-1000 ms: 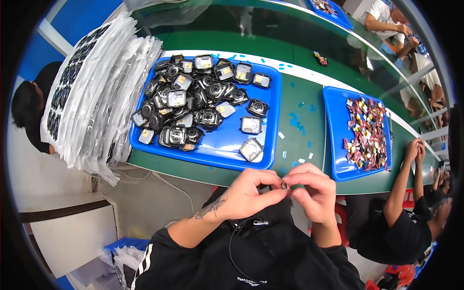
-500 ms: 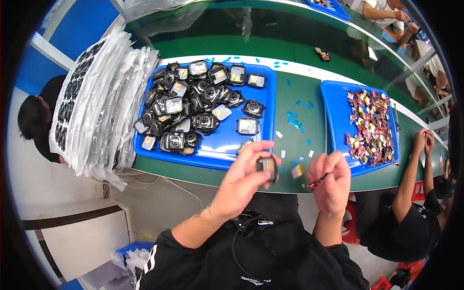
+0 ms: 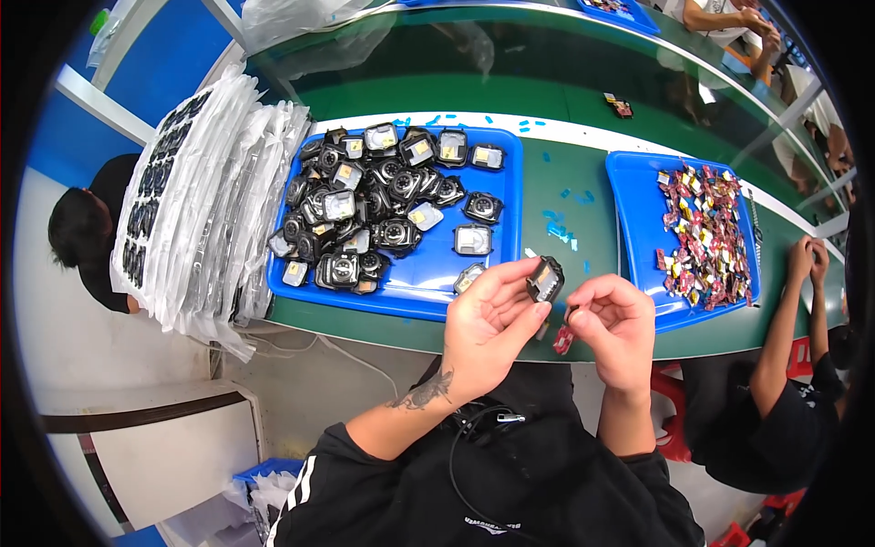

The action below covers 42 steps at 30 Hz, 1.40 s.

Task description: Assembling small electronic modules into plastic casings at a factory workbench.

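Observation:
Near the front edge of the green table, my left hand point(image 3: 488, 333) holds a black smartwatch case point(image 3: 545, 281) between fingers and thumb, tilted on edge. Beside it, the fingers of my right hand point(image 3: 616, 330) are pinched on a small red circuit board point(image 3: 563, 341), which hangs below the fingertips close to the case. Whether board and case touch, I cannot tell. A blue tray point(image 3: 428, 290) to the left holds a heap of similar watch cases. In the other blue tray point(image 3: 640, 239), on the right, lie many small red boards with yellow and white parts.
Bagged stacks of black parts point(image 3: 196, 201) stand left of the trays. Blue film scraps point(image 3: 558, 228) lie on the green table point(image 3: 556, 169). One loose board point(image 3: 618, 106) rests farther back. Another person's hands point(image 3: 809, 259) are at the right, and someone sits at the far left.
The watch case in my left hand has moved right and up and is turned more on edge. The red board has moved left, now hanging below my right fingertips. The view has shifted slightly.

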Each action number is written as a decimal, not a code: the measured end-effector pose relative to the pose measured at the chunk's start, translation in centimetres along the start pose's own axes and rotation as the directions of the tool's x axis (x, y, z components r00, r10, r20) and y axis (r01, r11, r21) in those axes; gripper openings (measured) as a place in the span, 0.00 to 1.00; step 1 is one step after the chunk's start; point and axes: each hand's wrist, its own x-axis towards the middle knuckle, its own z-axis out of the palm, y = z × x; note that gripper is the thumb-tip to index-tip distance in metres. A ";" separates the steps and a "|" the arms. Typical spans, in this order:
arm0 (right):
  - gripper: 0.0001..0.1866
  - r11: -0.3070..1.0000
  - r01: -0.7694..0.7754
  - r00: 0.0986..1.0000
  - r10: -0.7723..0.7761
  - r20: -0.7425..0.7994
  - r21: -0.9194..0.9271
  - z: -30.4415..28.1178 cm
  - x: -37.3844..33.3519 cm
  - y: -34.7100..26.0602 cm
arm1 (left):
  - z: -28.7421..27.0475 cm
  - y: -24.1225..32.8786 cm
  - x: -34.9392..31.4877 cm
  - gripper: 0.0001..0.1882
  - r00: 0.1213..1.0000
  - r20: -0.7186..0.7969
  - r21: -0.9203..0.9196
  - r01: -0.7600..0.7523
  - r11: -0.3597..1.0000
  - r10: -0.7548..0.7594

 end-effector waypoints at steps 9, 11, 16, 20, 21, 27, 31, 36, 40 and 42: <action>0.07 0.767 0.190 0.966 -0.259 -0.025 -0.614 1.8 0.7 -0.6 | -0.5 0.0 0.0 0.24 0.998 0.064 -0.033 0.007 0.999 -0.005; 0.07 0.739 0.173 0.966 -0.256 -0.034 -0.651 2.1 0.9 -0.9 | -0.5 -0.3 0.0 0.24 0.999 0.047 -0.056 0.005 0.998 -0.002; 0.06 0.685 0.161 0.962 -0.268 -0.041 -0.711 2.3 1.1 -1.3 | -0.7 -0.4 0.0 0.24 0.991 0.130 -0.008 -0.033 0.999 0.034; 0.06 0.713 0.168 0.965 -0.261 -0.035 -0.681 2.4 1.1 -1.2 | -0.6 -0.4 -0.3 0.24 0.989 0.140 -0.011 -0.039 0.999 0.040; 0.06 0.738 0.153 0.970 -0.240 -0.043 -0.657 2.3 1.2 -1.2 | -0.4 -0.5 -0.3 0.24 0.993 0.111 -0.022 -0.040 0.999 0.042; 0.06 0.739 0.114 0.983 -0.181 -0.032 -0.664 2.2 1.2 -1.3 | -0.6 -0.8 -0.4 0.24 0.995 0.085 -0.010 -0.042 0.999 0.043; 0.06 0.791 0.034 0.993 -0.098 -0.071 -0.610 2.0 1.4 -1.4 | -1.1 -1.2 -0.3 0.24 0.990 0.130 -0.013 -0.048 0.999 0.049; 0.05 0.765 0.039 0.995 -0.092 -0.049 -0.643 1.8 1.6 -1.3 | -0.9 -1.2 -0.4 0.24 0.993 0.108 0.011 -0.057 0.998 0.056; 0.06 0.722 0.087 0.992 -0.128 -0.008 -0.687 1.9 1.8 -1.5 | -1.0 -1.0 -0.5 0.23 0.994 0.110 0.077 -0.031 0.997 0.023; 0.10 0.754 0.021 0.989 -0.110 -0.095 -0.656 2.4 1.8 -1.9 | -1.5 -1.4 -0.4 0.23 0.990 0.137 0.016 -0.027 1.000 0.024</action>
